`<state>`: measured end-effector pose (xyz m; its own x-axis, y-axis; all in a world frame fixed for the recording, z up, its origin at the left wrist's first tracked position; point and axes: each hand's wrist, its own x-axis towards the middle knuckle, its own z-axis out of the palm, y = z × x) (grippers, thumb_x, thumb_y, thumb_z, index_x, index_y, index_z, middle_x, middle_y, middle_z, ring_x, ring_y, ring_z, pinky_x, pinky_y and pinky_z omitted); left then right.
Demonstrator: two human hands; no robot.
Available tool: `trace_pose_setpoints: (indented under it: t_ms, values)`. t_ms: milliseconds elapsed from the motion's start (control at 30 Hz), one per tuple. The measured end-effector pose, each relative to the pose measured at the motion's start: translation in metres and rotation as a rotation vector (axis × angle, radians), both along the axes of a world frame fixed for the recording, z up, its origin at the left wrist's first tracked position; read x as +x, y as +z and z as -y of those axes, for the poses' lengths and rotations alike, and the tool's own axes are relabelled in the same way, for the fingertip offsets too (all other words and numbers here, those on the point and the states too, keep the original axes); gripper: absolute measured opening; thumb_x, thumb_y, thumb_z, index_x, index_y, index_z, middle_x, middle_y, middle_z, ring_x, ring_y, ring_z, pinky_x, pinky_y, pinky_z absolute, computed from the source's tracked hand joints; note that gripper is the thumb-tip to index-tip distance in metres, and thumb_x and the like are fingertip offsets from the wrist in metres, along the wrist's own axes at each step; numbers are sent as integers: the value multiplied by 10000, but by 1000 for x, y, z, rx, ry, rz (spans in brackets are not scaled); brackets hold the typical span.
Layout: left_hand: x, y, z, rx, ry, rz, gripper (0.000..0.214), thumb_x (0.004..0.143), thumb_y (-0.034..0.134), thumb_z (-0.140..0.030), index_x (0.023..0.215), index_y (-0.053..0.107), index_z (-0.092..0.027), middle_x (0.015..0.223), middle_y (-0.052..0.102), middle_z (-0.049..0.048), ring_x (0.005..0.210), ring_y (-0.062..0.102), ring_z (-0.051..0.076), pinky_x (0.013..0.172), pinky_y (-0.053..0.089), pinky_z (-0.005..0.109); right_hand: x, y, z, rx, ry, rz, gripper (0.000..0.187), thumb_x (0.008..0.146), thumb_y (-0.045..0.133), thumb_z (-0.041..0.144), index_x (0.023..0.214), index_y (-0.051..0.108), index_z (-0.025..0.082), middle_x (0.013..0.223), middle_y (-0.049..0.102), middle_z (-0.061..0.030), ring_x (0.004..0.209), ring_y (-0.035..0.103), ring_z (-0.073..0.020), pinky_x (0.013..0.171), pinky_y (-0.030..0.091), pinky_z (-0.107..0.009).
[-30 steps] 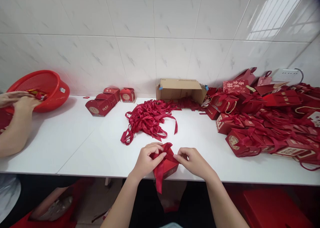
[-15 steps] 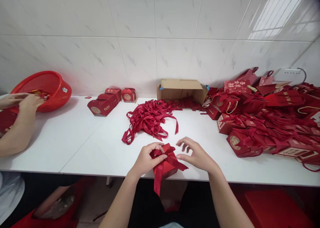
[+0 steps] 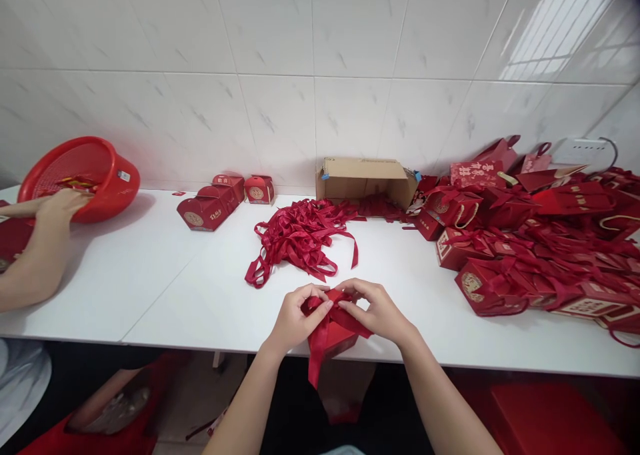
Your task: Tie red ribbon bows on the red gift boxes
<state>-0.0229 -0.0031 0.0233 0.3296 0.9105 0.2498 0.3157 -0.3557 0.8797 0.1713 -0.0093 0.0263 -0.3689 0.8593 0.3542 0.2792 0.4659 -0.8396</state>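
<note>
Seen from above, a person's two bare hands meet at the near edge of a white table [image 3: 175, 288]. Between them sits a small red paper gift box [image 3: 336, 338], wrapped by a dark red satin ribbon [image 3: 316, 365]. The left hand [image 3: 295, 315] and the right hand [image 3: 379, 310] both pinch the ribbon at the top of the box, fingertips nearly touching. One ribbon tail hangs past the table edge below the hands.

The ribbon is already around the box, but no finished bow shows yet, so the tying looks partway done.

Just beyond the hands lies a loose pile of red ribbons [image 3: 300, 238], with an open brown cardboard carton [image 3: 363, 178] behind it. Well to the right of the right hand is a large heap of red boxes and bags [image 3: 525, 255], many with ribbon on them. Far to the left, another person's hand [image 3: 63, 205] rests at a red plastic basket [image 3: 80, 175].
</note>
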Motion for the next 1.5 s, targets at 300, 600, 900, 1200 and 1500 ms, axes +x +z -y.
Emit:
trace_pose_setpoints:
  t_ms: [300, 600, 900, 1200, 1500]
  values:
    - [0, -4, 0, -48, 15, 60, 85, 741, 642, -234, 763, 583, -178, 993, 693, 78, 1004, 629, 220, 879, 476, 344, 3, -6, -1, -65, -71, -35, 166, 801, 602, 245, 937, 688, 206, 842, 693, -44, 733, 630, -154, 660, 505, -274]
    - [0, 1, 2, -114, -28, 11, 93, 717, 656, -227, 752, 595, -166, 1083, 660, 99, 1015, 618, 219, 907, 461, 350, 10, -14, -5, -90, -135, -108, 139, 778, 648, 311, 772, 704, 183, 749, 708, -54, 690, 643, -165, 632, 512, -279]
    - [-4, -2, 1, -57, -64, 108, 85, 785, 609, -247, 744, 578, -178, 880, 694, 74, 1074, 605, 241, 927, 451, 376, 10, -9, -1, -84, -112, -107, 146, 799, 629, 317, 787, 680, 182, 760, 693, -50, 701, 628, -157, 644, 510, -284]
    - [-1, -7, -1, -107, 10, 65, 132, 744, 653, -283, 715, 622, -159, 1051, 691, 120, 1026, 632, 250, 920, 461, 380, 10, -13, 1, -111, -118, -133, 148, 797, 631, 315, 770, 676, 177, 736, 681, -42, 685, 621, -154, 635, 496, -279]
    - [1, -5, 0, -93, 13, 57, 218, 699, 675, -269, 582, 514, -180, 838, 704, 61, 987, 628, 228, 816, 501, 327, 7, -21, 1, -29, -233, -143, 151, 798, 634, 327, 765, 684, 189, 732, 674, -49, 695, 624, -166, 652, 501, -293]
